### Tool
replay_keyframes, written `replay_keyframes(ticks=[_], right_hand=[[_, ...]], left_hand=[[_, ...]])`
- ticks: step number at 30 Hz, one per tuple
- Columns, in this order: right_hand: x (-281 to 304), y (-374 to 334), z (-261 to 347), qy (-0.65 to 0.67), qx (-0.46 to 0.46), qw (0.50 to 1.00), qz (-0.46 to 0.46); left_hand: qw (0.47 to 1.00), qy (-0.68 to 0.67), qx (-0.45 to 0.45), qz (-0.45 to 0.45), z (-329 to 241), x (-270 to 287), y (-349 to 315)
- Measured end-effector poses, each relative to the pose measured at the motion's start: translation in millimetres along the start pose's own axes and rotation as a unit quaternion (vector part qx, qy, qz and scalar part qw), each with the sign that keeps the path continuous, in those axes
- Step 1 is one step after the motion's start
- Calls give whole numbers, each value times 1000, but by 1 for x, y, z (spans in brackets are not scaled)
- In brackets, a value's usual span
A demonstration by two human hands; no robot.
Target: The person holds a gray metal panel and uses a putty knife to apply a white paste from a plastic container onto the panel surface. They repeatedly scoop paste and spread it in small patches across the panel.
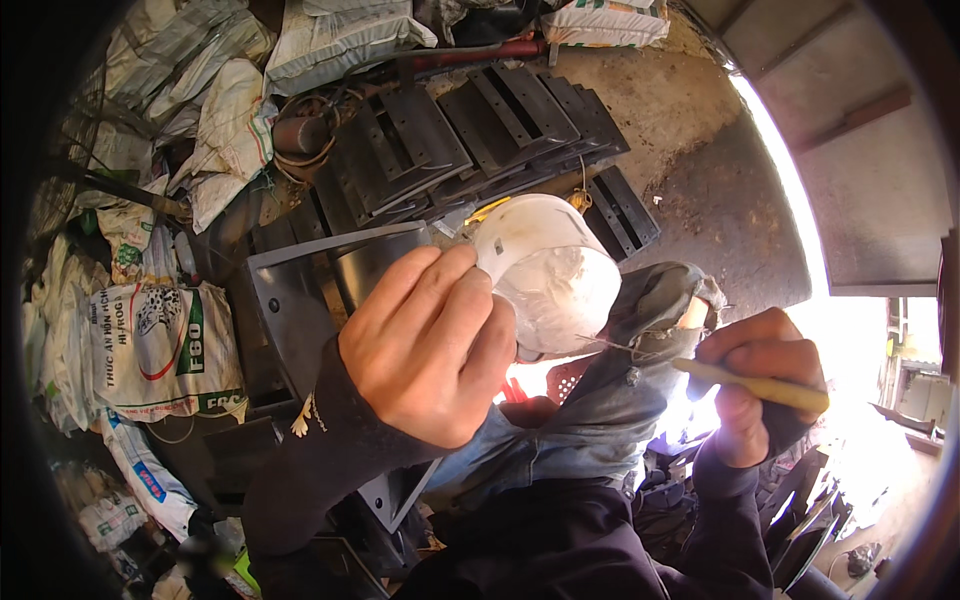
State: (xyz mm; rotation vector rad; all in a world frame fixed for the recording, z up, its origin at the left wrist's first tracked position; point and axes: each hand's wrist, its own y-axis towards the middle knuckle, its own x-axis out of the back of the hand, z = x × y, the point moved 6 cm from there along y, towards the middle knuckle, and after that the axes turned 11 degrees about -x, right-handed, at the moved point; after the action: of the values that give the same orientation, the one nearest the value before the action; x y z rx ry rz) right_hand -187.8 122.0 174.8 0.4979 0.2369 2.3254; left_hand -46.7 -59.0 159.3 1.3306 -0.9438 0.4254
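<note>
My left hand (pixel 430 345) is closed on the rim of a white rounded cup (pixel 590 285), held tilted above my lap. Its inside looks pale and smeared; what it holds, if anything, I cannot make out. To the right, my right hand (pixel 765 375) grips a slim tool with a yellowish handle (pixel 785 391). Thin strands reach from the tool's tip toward the cup, apart from its wall as far as I can see. Close behind my left hand stands a black angled part (pixel 385 255) with a hole in its flange.
Black slotted parts (pixel 400 150) lie stacked on the floor ahead. White printed sacks (pixel 165 350) crowd the left side, with more sacks (pixel 345 40) at the back. A metal sheet door (pixel 860 150) stands at the right, beside bright daylight. My jeans-covered leg (pixel 600 420) is below the cup.
</note>
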Motion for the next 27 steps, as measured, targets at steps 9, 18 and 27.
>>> replay_keyframes(ticks=[9,18,27], right_hand=[[-14,2,9,-62,17,998,17],[-20,6,1,-16,1,999,31],[-23,6,-6,-27,-28,999,2]], left_hand=[[1000,7,-1,0,-2,-1,4],[1000,1,29,-2,2,0,2],[999,5,38,-16,3,-6,-1]])
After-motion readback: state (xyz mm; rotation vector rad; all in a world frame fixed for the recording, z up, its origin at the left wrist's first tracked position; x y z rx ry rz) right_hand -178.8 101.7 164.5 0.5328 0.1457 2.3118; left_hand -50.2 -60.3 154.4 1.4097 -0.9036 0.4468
